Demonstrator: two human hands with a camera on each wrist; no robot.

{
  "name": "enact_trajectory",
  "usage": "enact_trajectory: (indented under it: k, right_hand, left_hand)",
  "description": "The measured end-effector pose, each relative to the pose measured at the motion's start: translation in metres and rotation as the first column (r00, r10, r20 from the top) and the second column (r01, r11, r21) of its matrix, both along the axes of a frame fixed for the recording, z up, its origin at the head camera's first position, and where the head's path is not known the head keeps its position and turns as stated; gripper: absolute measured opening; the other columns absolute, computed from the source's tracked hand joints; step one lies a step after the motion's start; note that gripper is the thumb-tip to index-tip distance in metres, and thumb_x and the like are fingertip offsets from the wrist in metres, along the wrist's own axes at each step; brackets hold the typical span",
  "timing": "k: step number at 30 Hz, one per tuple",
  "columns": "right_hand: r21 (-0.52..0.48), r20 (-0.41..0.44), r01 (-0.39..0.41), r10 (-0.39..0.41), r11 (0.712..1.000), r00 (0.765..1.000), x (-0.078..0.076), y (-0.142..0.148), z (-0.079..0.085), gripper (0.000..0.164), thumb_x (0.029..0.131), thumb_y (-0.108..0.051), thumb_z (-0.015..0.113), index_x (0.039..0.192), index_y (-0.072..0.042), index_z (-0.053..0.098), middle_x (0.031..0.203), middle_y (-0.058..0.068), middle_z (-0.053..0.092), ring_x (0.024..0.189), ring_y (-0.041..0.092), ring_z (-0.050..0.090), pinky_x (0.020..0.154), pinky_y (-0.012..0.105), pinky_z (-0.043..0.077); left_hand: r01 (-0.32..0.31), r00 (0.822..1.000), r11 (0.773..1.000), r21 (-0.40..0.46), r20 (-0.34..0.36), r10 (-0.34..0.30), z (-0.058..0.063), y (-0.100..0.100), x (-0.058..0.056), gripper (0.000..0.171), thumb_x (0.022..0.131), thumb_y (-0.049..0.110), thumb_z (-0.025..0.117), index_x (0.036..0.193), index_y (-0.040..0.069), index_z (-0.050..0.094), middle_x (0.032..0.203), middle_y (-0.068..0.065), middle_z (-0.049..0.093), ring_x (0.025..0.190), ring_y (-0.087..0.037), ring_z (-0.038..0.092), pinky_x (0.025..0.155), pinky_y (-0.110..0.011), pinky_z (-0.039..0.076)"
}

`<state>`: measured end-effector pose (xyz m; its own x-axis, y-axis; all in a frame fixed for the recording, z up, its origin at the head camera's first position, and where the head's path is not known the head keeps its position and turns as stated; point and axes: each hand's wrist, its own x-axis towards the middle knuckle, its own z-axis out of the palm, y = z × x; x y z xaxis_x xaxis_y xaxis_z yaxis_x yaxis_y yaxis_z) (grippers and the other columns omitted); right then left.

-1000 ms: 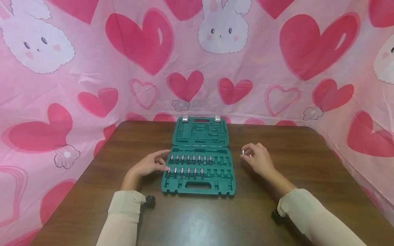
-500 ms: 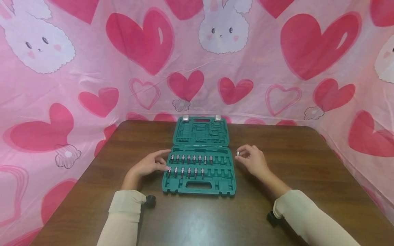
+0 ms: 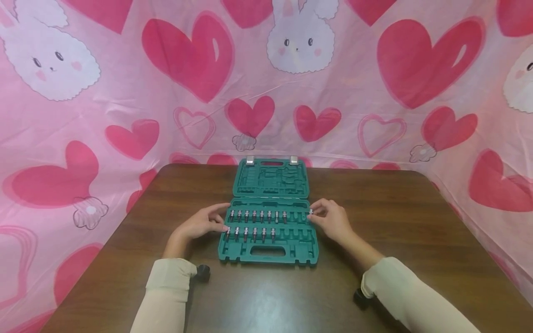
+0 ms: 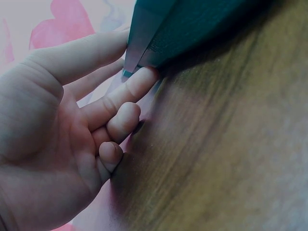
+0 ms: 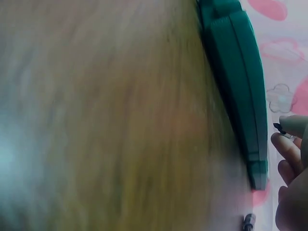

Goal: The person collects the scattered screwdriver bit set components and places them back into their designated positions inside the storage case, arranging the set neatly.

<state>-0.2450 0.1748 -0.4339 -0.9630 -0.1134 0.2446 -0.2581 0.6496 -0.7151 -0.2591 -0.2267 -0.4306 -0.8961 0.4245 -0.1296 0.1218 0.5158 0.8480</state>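
Note:
A green plastic tool case (image 3: 268,252) lies open on the table, with two rows of silver socket bits (image 3: 255,233) standing in its slots. My right hand (image 3: 333,222) is at the case's right edge, beside the back row. Its thumb and fingertips pinch a socket bit (image 3: 311,212), whose dark tip shows in the right wrist view. My left hand (image 3: 201,223) touches the case's left side. In the left wrist view, the thumb and longer fingers reach the case wall (image 4: 144,38) fairly straight, while the ring and little fingers bend.
The lid (image 3: 271,178) leans back with two silver latches and moulded recesses. Vacant slots (image 3: 297,233) are at the right ends of both rows. Another socket bit (image 5: 249,222) appears low in the right wrist view. Pink heart-patterned cloth (image 3: 358,88) hangs behind the wooden table (image 3: 266,300).
My right hand has moved left with the pinched socket bit, from the bare table to the case's right edge. The left hand has stayed where it was.

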Motion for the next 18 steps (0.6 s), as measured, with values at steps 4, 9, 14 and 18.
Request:
enact_trajectory:
  k: [4,9,14,18]
  right_hand:
    - [-0.001,0.013,-0.014,0.014,1.000,1.000,0.002,-0.007,0.001,0.020,0.082,-0.018,0.080,0.095,-0.011,0.068,0.089,0.004,0.063,0.084,0.022,0.060,0.074,0.041,0.046]
    - [0.019,0.030,-0.020,0.019,1.000,0.999,0.003,-0.016,0.001,0.020,0.082,-0.020,0.080,0.095,-0.012,0.068,0.090,0.004,0.061,0.084,0.021,0.059,0.073,0.039,0.047]
    - [0.015,0.047,-0.035,0.034,0.999,0.998,0.004,-0.023,0.001,0.019,0.083,-0.020,0.079,0.096,-0.013,0.068,0.092,0.004,0.061,0.085,0.021,0.058,0.074,0.040,0.047]
    - [0.000,0.061,-0.034,0.034,0.999,0.998,0.005,-0.028,0.000,0.018,0.083,-0.020,0.079,0.095,-0.013,0.068,0.093,0.004,0.060,0.086,0.021,0.058,0.076,0.041,0.048]
  left_hand:
    - [0.005,1.000,1.000,0.003,-0.007,-0.005,-0.001,-0.001,0.000,0.074,0.086,0.022,0.074,0.150,0.013,0.037,0.091,-0.006,0.068,0.090,-0.023,0.062,0.094,-0.049,0.045]
    - [0.009,1.000,1.000,0.012,-0.008,-0.009,0.000,-0.001,0.000,0.074,0.086,0.021,0.074,0.150,0.012,0.037,0.091,-0.006,0.068,0.090,-0.023,0.063,0.094,-0.050,0.045]
    - [0.005,1.000,1.000,0.011,-0.003,-0.005,0.000,0.000,0.000,0.074,0.086,0.022,0.074,0.150,0.013,0.038,0.091,-0.006,0.068,0.090,-0.023,0.063,0.094,-0.050,0.045]
    - [0.001,1.000,1.000,0.010,-0.003,-0.001,0.000,0.000,0.000,0.074,0.086,0.022,0.074,0.150,0.013,0.038,0.092,-0.006,0.068,0.090,-0.023,0.063,0.094,-0.049,0.045]
